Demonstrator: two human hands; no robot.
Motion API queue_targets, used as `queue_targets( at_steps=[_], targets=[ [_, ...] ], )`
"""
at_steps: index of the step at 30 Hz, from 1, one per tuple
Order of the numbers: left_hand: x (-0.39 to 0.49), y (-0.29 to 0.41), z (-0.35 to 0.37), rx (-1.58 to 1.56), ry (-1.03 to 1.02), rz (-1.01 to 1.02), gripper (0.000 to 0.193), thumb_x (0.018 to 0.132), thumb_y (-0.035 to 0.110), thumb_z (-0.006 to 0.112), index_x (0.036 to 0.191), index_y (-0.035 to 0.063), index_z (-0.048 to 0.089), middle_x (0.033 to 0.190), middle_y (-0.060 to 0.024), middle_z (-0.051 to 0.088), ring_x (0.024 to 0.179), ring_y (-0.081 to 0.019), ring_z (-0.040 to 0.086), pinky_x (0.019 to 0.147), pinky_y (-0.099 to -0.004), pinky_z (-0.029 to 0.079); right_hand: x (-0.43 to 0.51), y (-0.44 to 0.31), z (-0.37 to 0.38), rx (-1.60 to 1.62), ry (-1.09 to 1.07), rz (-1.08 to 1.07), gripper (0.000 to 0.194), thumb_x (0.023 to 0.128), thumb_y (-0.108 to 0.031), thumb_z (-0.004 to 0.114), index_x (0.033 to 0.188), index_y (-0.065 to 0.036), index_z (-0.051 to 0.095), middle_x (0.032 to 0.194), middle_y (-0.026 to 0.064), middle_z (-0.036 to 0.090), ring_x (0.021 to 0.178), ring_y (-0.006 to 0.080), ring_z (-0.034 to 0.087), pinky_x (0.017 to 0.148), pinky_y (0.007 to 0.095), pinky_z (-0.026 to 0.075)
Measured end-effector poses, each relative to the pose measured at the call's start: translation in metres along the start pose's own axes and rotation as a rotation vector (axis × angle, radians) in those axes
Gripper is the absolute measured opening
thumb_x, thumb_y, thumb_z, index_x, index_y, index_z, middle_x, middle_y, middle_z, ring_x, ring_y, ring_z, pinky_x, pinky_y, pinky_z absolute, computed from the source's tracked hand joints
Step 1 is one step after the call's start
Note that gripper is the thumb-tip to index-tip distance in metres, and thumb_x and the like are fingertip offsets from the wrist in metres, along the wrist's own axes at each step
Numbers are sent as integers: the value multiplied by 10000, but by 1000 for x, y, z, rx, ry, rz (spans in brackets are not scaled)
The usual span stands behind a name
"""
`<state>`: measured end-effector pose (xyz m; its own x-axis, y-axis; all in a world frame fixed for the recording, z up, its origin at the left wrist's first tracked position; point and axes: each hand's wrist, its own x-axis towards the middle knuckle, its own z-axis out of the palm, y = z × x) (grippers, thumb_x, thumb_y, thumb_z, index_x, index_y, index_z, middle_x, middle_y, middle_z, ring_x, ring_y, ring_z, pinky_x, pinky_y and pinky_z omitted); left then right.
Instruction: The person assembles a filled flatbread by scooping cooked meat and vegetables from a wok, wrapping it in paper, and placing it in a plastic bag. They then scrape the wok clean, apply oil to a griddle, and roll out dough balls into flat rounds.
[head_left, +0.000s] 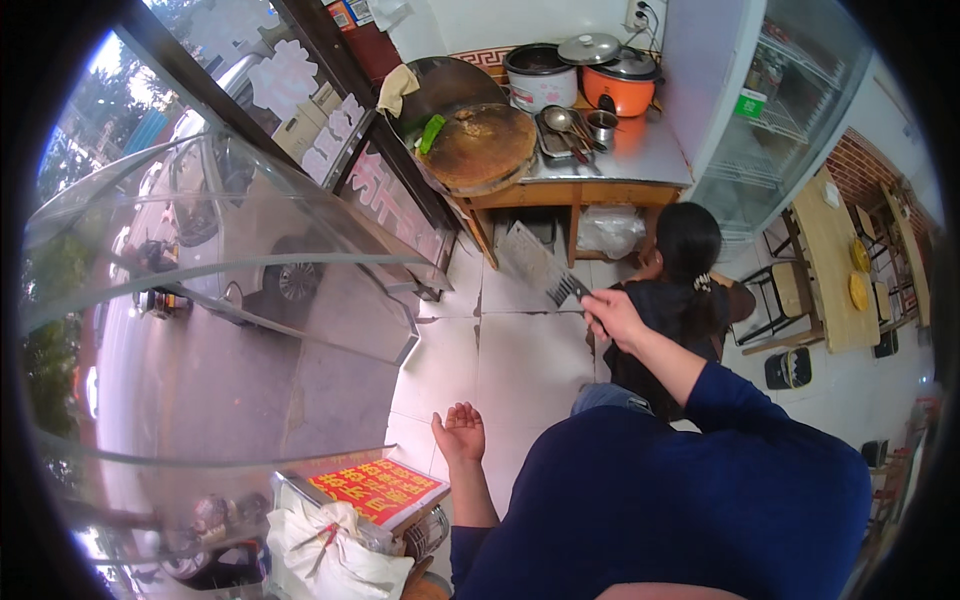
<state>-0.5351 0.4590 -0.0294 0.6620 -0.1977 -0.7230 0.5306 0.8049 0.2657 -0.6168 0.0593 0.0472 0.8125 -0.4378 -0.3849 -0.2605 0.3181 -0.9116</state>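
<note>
My right hand grips the black handle of a wide metal cleaver, its blade raised over the tiled floor and pointing up and left in the picture. My left hand is held low, palm up, with nothing in it. Beyond the cleaver stands a round wooden chopping block with a brown, worn top. A green pepper lies at the block's left edge, and some chopped bits sit near its far side. A cream cloth hangs over the rim of a large dark pan behind the block.
A person crouches close beside my right arm. The metal counter holds a white cooker, an orange cooker and a tray of ladles. A glass-door fridge stands right. Lower left is a red sign beside a white cloth.
</note>
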Motion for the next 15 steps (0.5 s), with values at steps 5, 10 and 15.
queue_targets(
  at_steps=[5, 10, 15],
  targets=[
    [51, -10, 77, 87, -89, -31, 392, 1079, 463, 630, 1118, 75, 661, 1110, -79, 725, 1117, -266, 693, 981, -430, 575, 164, -67, 4, -238, 193, -188, 225, 1058, -225, 689, 998, -9, 706, 703, 32, 646, 547, 124, 587, 501, 324, 466],
    [114, -12, 182, 329, -120, 27, 385, 1108, 463, 593, 1260, 116, 657, 1263, -79, 691, 1186, -246, 665, 1041, -426, 542, 328, -120, -2, -859, 467, -567, 286, 1000, -279, 729, 1176, -55, 731, 977, 184, 761, 942, 425, 725, 813, 510, 568],
    [207, -35, 345, 576, -129, 19, 324, 1128, 374, 595, 1306, 104, 611, 1279, -80, 692, 1192, -244, 674, 1020, -429, 551, 474, -153, 7, -1097, 443, -673, 351, 972, -242, 734, 1277, -102, 632, 1054, 133, 669, 932, 355, 715, 767, 470, 572]
  ],
)
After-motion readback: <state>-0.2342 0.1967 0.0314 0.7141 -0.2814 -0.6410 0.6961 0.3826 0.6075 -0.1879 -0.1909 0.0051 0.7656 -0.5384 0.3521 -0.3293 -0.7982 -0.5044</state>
